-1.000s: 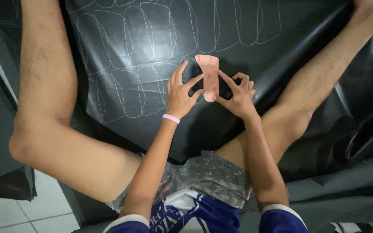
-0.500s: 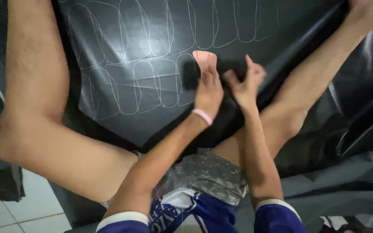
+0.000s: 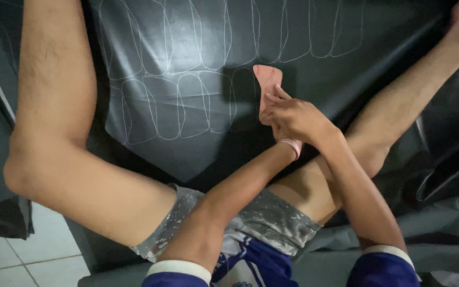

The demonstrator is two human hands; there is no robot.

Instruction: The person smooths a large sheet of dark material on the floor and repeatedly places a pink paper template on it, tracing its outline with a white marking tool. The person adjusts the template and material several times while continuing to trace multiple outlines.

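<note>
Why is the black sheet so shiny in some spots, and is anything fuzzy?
Head view: light glares pale off the glossy black sheet; the pink template and right hand look sharp; the left hand is mostly hidden beneath it.

Bare legs point(image 3: 75, 175) flank open black sheet point(image 3: 187, 53).

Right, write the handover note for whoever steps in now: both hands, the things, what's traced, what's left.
Right hand: pressed on the pink template, lying over the left hand.
Left hand: mostly hidden beneath it; grip unclear.
Template: flat on the black sheet, at the right end of the lower row of outlines.
Done: two rows of traced outlines.
Left: bare sheet right of the template and below the rows.
</note>
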